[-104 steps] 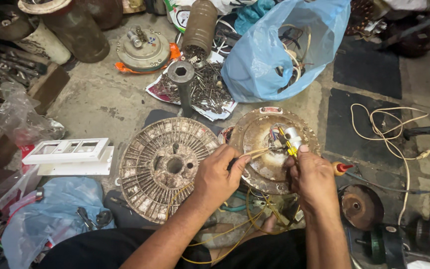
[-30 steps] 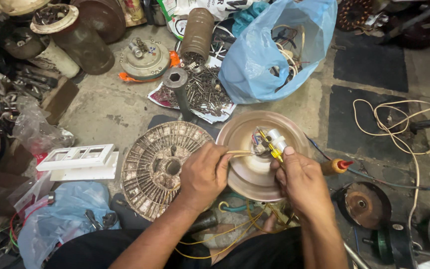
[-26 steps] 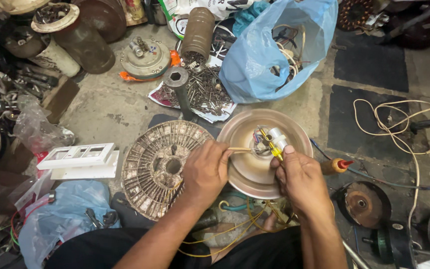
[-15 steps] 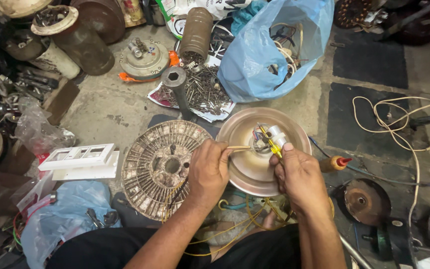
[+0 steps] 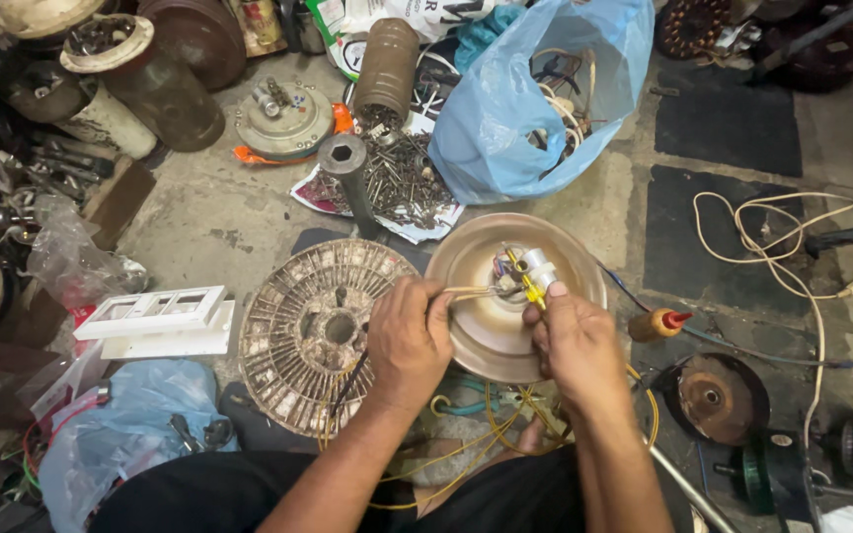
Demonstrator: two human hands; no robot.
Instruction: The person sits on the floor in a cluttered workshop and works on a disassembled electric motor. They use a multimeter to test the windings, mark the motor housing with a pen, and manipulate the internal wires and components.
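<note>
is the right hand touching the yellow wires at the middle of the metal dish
Touching. The head view shows the right hand with fingertips pinching the yellow wires above the metal dish.

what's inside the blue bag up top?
Through the open mouth of the blue bag, a loose tangle of pale wire and some dark parts show. Whatever lies deeper is hidden by the bag's folds. Neither hand is near it.

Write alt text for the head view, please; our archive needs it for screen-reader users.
A person's left hand and right hand pinch yellow wires at the centre of a round metal dish on a cluttered workshop floor. A rusty ribbed disc lies to its left, a blue plastic bag beyond.
</note>
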